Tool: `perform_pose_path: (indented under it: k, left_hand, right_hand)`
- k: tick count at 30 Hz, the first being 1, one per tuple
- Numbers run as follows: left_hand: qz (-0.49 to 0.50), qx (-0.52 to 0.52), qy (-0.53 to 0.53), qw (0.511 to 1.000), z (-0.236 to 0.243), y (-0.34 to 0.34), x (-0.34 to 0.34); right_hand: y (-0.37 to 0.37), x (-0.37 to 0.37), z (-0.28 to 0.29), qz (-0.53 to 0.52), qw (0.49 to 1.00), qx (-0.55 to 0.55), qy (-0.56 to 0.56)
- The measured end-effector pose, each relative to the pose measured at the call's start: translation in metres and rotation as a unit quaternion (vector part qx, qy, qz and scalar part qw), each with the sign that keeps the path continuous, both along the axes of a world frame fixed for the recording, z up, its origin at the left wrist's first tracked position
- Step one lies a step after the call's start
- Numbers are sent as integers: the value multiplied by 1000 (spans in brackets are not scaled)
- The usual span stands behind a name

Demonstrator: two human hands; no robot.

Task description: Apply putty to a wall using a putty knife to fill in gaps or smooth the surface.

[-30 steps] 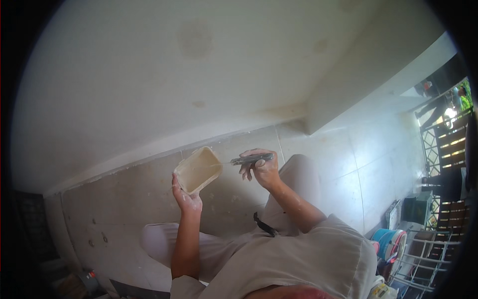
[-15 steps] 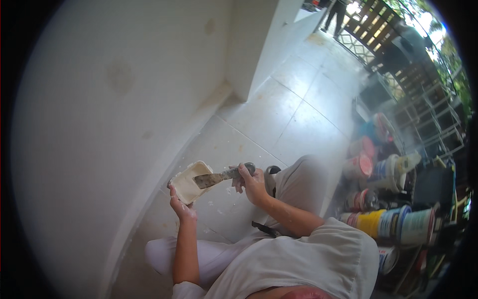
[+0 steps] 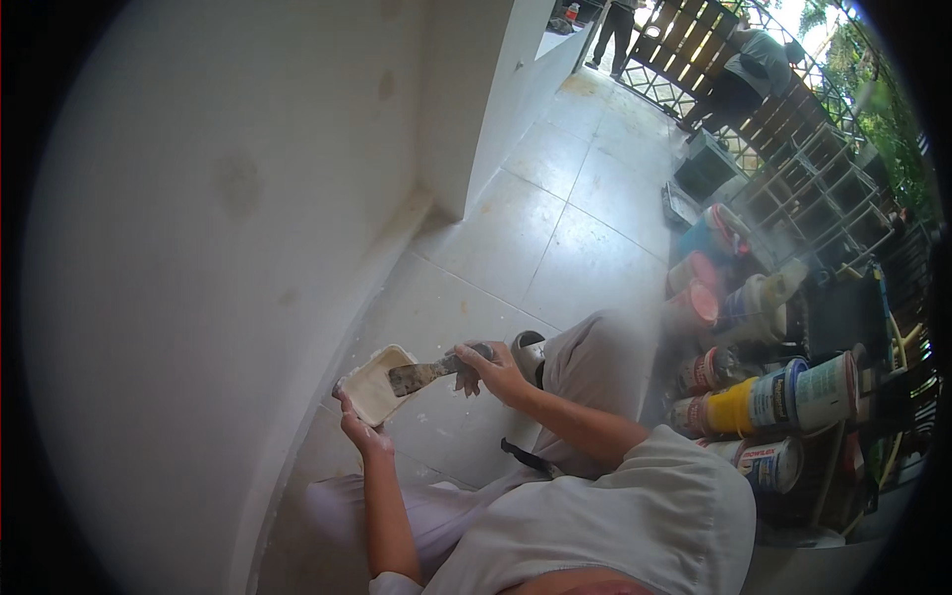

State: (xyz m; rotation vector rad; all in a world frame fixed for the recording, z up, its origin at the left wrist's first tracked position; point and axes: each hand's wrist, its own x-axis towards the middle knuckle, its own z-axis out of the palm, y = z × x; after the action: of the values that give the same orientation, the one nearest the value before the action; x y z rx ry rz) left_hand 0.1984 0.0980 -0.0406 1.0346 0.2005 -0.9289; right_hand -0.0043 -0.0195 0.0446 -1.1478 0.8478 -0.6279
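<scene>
My left hand [image 3: 365,428] is closed on the near edge of a small white tub [image 3: 375,397], its open side facing up; a pale coating lines the inside. In my right hand [image 3: 493,374] is the dark handle of a putty knife [image 3: 420,376]. The knife's stained blade reaches left into the tub and lies against the pale coating. White smears mark the fingers of my left hand.
A white wall [image 3: 198,297] with faint stains rises on my left. Tiled floor [image 3: 506,238] runs ahead. At right stand several paint buckets [image 3: 729,407] and a wire rack [image 3: 828,188]. A person [image 3: 759,69] bends by a slatted gate [image 3: 684,40]; another person's legs [image 3: 615,40] show nearby.
The view has turned a little, so wall and buckets sit further left. The putty knife stays in the tub with only a slight shift. At the gate, the bending person shows more clearly.
</scene>
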Motion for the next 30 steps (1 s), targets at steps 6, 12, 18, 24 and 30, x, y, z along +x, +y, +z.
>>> perform_pose_path:
  k: [6, 12, 18, 24, 30]
  left_hand:
    - [58, -5, -12, 998, -1, 9, -8]
    - [102, -40, 7, 994, 6, 13, -21]
    - [100, -33, 25, 994, 7, 21, -20]
    - [155, -21, 16, 988, 18, 12, -20]
    - [165, -19, 9, 986, 23, 6, -19]
  right_hand:
    - [1, 9, 13, 71, 996, -53, 32]
    - [-9, 5, 51, 105, 986, -117, 52]
    - [-19, 11, 30, 101, 994, -43, -18]
    - [-14, 6, 5, 34, 996, 51, -63]
    - [-13, 4, -2, 59, 995, 49, -64]
